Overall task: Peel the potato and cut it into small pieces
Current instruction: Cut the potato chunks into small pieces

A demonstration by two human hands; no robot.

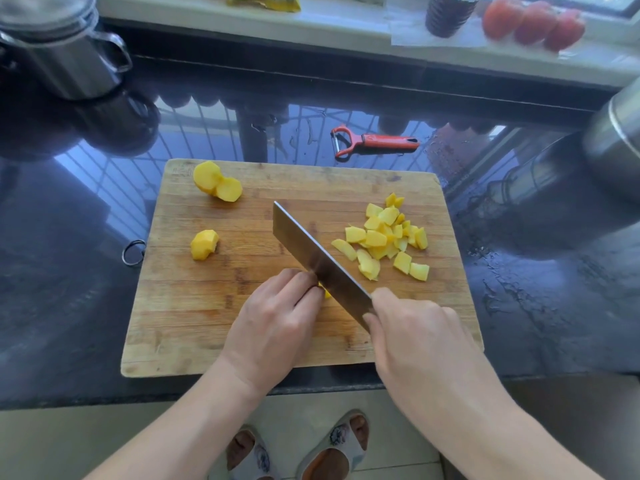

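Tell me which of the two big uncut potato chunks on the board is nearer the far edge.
The larger potato chunk at the far left corner of the cutting board; the smaller potato chunk lies closer to the board's metal ring.

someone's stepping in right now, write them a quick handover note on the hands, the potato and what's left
Left hand: grip pinches a small yellow potato piece against the blade.
Right hand: grip round the handle of the steel cleaver, blade on the wooden cutting board.
Done: potato peeled; pile of small yellow potato cubes on the board's right.
Left: finish the held piece, then cut the large peeled chunk at far left and the smaller chunk below it.
Red peeler lies on the dark counter beyond the board.
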